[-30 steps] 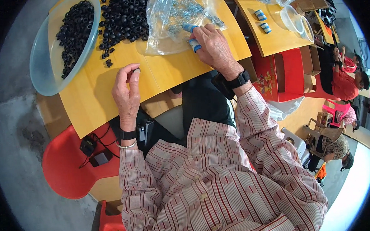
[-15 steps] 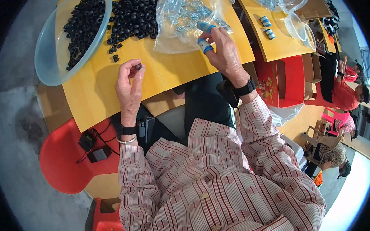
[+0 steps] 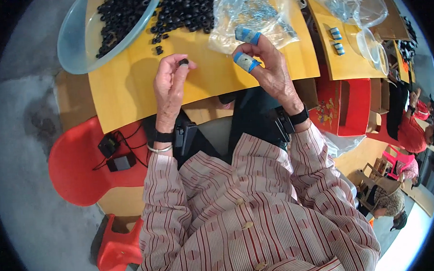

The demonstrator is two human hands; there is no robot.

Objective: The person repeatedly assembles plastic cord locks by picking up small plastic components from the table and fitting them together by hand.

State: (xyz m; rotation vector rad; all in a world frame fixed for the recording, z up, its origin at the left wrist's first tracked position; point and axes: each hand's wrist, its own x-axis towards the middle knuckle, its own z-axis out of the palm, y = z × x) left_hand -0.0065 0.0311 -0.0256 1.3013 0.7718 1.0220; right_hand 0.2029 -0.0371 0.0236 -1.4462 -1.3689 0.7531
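My left hand (image 3: 169,89) is closed over the table's front part, pinching a small black plastic cap (image 3: 183,62) between thumb and fingertips. To its right is my right hand (image 3: 272,76), with blue-and-white tape wrapped on the thumb and a finger. Its fingers are drawn in close to the thumb; whatever they hold, if anything, is too small to make out. Just beyond it, a clear plastic bag (image 3: 226,22) lies open with many small shiny metal pieces (image 3: 262,10). A pile of black caps (image 3: 183,12) sits left of the bag.
A translucent oval tub (image 3: 72,47) of black caps stands at the table's left. One loose cap (image 3: 159,50) lies near my left hand. A red chair (image 3: 76,165) holds black devices. To the right are another yellow table (image 3: 356,69), a red box (image 3: 355,106) and several seated people.
The view has shifted, so the table sits higher and further right. My right hand has drawn back from the metal pieces, its fingers closer together. The black cap stays in my left hand.
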